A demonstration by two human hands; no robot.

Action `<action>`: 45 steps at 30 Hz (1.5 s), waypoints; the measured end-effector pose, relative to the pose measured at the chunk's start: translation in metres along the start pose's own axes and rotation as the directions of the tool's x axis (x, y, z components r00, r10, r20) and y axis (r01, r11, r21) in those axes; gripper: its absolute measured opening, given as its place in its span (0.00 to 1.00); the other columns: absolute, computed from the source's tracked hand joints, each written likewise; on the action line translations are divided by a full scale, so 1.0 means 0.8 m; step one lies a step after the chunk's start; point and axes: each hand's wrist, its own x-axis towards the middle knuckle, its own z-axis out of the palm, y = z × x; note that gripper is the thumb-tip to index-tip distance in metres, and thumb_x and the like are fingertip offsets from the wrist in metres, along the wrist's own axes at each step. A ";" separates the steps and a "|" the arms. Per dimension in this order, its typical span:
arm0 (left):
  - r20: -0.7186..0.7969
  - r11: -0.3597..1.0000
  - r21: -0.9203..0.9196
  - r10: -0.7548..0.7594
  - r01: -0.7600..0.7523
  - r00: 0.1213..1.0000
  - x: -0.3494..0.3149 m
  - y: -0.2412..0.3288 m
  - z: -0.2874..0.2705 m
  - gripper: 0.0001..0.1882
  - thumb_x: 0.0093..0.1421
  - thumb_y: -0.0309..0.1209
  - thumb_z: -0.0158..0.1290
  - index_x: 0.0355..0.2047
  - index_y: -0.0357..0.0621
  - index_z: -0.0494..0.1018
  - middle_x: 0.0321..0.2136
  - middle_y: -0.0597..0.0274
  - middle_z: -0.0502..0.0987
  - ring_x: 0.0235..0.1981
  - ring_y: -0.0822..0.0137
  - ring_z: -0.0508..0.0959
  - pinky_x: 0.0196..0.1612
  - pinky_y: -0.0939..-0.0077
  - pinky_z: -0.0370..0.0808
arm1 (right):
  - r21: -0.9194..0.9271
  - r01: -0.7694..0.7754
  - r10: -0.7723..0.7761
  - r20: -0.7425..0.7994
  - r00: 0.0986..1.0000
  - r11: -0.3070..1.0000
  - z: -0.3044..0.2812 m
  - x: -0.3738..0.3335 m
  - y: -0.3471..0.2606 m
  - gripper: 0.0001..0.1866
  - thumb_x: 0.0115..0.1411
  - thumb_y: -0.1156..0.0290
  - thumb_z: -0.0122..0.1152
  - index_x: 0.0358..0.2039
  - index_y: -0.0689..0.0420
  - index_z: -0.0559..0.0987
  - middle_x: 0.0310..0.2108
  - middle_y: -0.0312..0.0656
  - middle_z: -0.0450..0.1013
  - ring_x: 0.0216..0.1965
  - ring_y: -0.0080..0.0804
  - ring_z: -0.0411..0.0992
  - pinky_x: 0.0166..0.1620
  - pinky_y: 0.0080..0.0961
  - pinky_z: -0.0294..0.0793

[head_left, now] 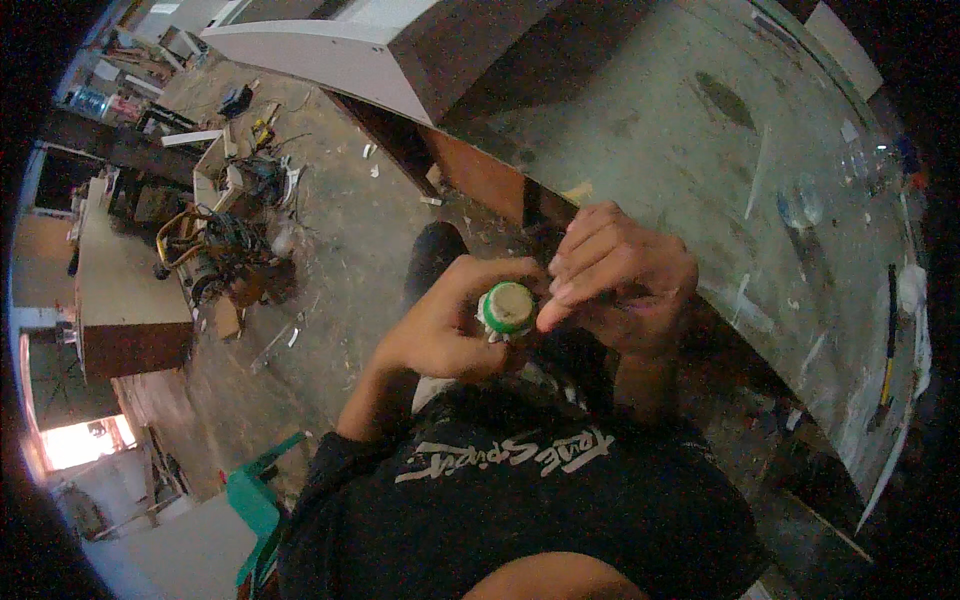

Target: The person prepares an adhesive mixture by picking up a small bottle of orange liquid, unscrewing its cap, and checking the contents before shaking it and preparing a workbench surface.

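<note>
In the middle of the head view, my left hand (455, 325) is wrapped round a small container with a round green-rimmed cap (512, 308). The cap has a beige top and faces up toward me; the container's body is hidden in my fist. Close beside the cap on its right is my right hand (620, 275), its fingers curled and the thumb tip near the green rim. Whether those fingertips touch the cap or pinch something small, I cannot make out. Both hands are in front of my dark shirt, next to the edge of a greenish-grey worktop (640, 170).
A pale panelled cabinet piece (330, 55) rests at the worktop's far left. On the worktop's right are a clear plastic container (800, 205) and a yellow-and-black tool (888, 350). Machinery with a yellow frame (185, 245) and scraps litter the floor at left. A green chair (255, 500) stands lower left.
</note>
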 end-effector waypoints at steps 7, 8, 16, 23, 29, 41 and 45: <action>0.006 0.890 0.227 0.405 -0.395 0.914 0.014 0.016 -0.004 0.24 0.39 0.28 0.58 0.40 0.33 0.73 0.26 0.52 0.77 0.27 0.64 0.78 0.32 0.72 0.73 | -0.294 0.065 -0.007 0.193 0.981 0.954 0.017 0.018 -0.021 0.09 0.50 0.70 0.70 0.34 0.53 0.84 0.28 0.35 0.73 0.31 0.33 0.71 0.41 0.31 0.70; -0.003 0.904 0.189 0.391 -0.383 0.920 0.011 0.016 -0.004 0.24 0.39 0.28 0.58 0.40 0.33 0.73 0.26 0.52 0.76 0.27 0.63 0.78 0.32 0.72 0.73 | -0.358 0.066 0.014 0.216 0.976 0.931 0.020 0.021 -0.028 0.09 0.49 0.69 0.70 0.34 0.52 0.85 0.28 0.35 0.72 0.31 0.33 0.70 0.39 0.31 0.70; 0.055 0.712 0.612 0.396 -0.344 0.917 0.009 0.049 -0.006 0.23 0.45 0.33 0.59 0.41 0.34 0.73 0.26 0.48 0.75 0.28 0.57 0.79 0.31 0.69 0.72 | -0.479 0.172 -0.074 0.216 0.974 0.861 0.020 0.023 -0.040 0.16 0.43 0.68 0.72 0.36 0.51 0.83 0.30 0.32 0.70 0.33 0.33 0.68 0.45 0.35 0.69; -0.197 0.855 0.464 0.353 -0.230 0.915 0.020 0.021 0.011 0.28 0.46 0.34 0.59 0.47 0.31 0.73 0.29 0.47 0.78 0.32 0.59 0.81 0.37 0.68 0.75 | -0.529 -0.001 0.136 0.216 0.967 0.849 0.020 0.017 -0.029 0.09 0.50 0.70 0.66 0.31 0.54 0.76 0.32 0.38 0.66 0.37 0.40 0.67 0.43 0.37 0.65; -0.347 0.896 0.377 0.373 -0.236 0.860 0.029 -0.013 0.001 0.30 0.41 0.29 0.58 0.48 0.30 0.72 0.27 0.51 0.78 0.24 0.62 0.78 0.32 0.73 0.75 | -0.547 0.020 0.044 0.103 0.994 0.837 -0.014 0.011 -0.025 0.08 0.52 0.71 0.63 0.30 0.54 0.72 0.34 0.41 0.67 0.39 0.45 0.67 0.44 0.38 0.65; -0.135 0.687 0.258 0.722 -0.679 0.679 0.142 0.167 0.075 0.27 0.39 0.25 0.58 0.45 0.36 0.72 0.30 0.51 0.77 0.27 0.59 0.79 0.37 0.68 0.76 | 0.900 0.357 0.677 -0.426 0.600 0.249 -0.170 0.046 -0.118 0.55 0.57 0.27 0.44 0.61 0.73 0.59 0.59 0.57 0.63 0.52 0.43 0.70 0.56 0.47 0.67; 0.159 0.462 0.567 0.751 -0.682 0.641 0.198 0.189 0.101 0.17 0.41 0.28 0.58 0.34 0.36 0.73 0.23 0.49 0.75 0.24 0.54 0.77 0.32 0.68 0.74 | 0.837 0.494 0.794 -0.459 0.399 0.236 -0.221 0.063 -0.096 0.50 0.53 0.34 0.58 0.56 0.72 0.64 0.52 0.56 0.69 0.49 0.44 0.73 0.51 0.43 0.76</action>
